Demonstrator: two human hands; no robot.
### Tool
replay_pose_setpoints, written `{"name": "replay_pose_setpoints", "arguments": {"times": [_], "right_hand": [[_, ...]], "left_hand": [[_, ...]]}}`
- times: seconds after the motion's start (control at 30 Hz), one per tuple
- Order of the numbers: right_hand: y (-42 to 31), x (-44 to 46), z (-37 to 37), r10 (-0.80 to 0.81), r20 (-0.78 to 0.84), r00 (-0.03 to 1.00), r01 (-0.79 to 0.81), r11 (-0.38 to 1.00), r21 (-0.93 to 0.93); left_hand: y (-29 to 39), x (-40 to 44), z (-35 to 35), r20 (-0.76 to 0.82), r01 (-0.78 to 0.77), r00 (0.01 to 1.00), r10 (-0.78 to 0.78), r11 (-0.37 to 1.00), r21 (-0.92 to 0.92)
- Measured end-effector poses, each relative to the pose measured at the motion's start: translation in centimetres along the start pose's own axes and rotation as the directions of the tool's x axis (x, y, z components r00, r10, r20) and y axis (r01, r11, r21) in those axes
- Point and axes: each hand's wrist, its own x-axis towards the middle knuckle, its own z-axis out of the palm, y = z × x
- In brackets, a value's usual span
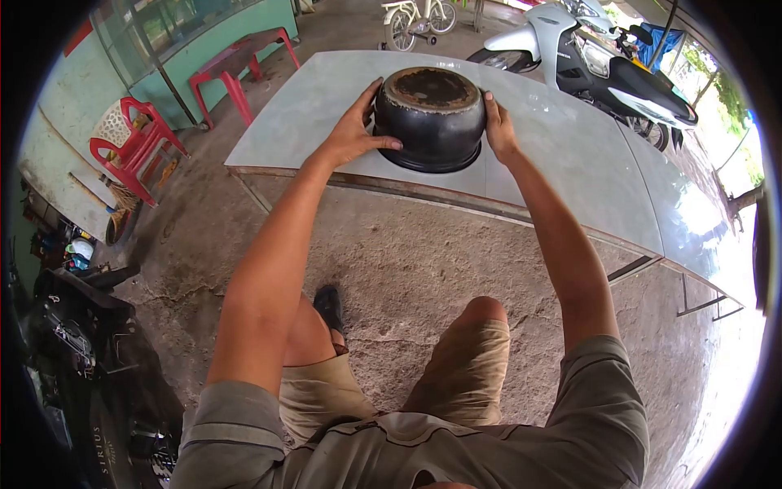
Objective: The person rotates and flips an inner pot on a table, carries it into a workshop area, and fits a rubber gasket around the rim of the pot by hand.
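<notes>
Well forward, left hand and right hand clasp an upturned pot.

A rough, cracked concrete floor spreads beneath a pale, glossy, metal-framed tabletop. To the left, a green wall with window panes rises behind a red bench and a red chair with a cream back. A small bicycle and a motorbike stand beyond; daylight floods in from the right.
</notes>
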Motion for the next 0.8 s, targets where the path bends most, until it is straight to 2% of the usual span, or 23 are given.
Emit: {"name": "replay_pose_setpoints", "arguments": {"times": [0.03,0.07,0.1,0.13,0.17,0.2,0.37,0.47,0.53,0.7,0.8], "right_hand": [[-0.5,-0.1,-0.3,-0.132,-0.018,0.991,0.131,0.99,-0.053],[-1.2,-0.2,-0.7,-0.264,-0.028,0.964,0.26,0.96,-0.108],[-1.9,-0.3,-1.1,-0.261,-0.028,0.965,0.256,0.96,-0.112],[-2.6,-0.5,-1.6,-0.364,0.041,0.931,0.365,0.918,-0.156],[-3.4,-0.7,-2.1,-0.458,0.113,0.882,0.472,0.861,-0.192],[-3.9,-0.8,-2.7,-0.542,0.186,0.82,0.572,0.791,-0.218],[-4.8,-0.8,-2.9,-0.527,0.226,0.819,0.573,0.776,-0.266],[-4.6,-1.0,-2.6,-0.555,0.207,0.806,0.592,0.753,-0.287],[-5.1,-1.1,-2.4,-0.524,0.186,0.831,0.556,0.779,-0.29],[-5.7,-2.0,-1.8,-0.554,0.159,0.818,0.574,0.764,-0.294],[-6.1,-2.0,-1.9,-0.527,0.174,0.832,0.553,0.759,-0.345]], "left_hand": [[0.0,0.2,-0.3,-0.023,-0.032,0.999,0.034,0.995,0.092],[0.1,0.6,-0.8,-0.023,-0.031,0.999,0.033,0.996,0.088],[0.9,0.9,-1.3,-0.012,-0.023,1.0,0.025,0.988,0.15],[1.8,1.2,-1.4,0.0,-0.016,1.0,0.017,0.977,0.211],[2.7,1.0,-1.3,-0.008,-0.099,0.994,0.106,0.948,0.303],[2.6,1.0,-1.3,-0.003,-0.099,0.994,0.105,0.949,0.299],[2.6,0.7,-1.3,-0.012,-0.173,0.98,0.198,0.883,0.437],[2.9,0.7,-1.1,-0.033,-0.12,0.989,0.146,0.906,0.405],[3.1,0.6,-0.8,-0.043,-0.117,0.988,0.147,0.905,0.41],[3.4,0.5,-0.8,-0.042,-0.096,0.991,0.13,0.882,0.46],[2.9,0.4,-0.4,-0.104,-0.104,0.982,0.158,0.91,0.401]]}}
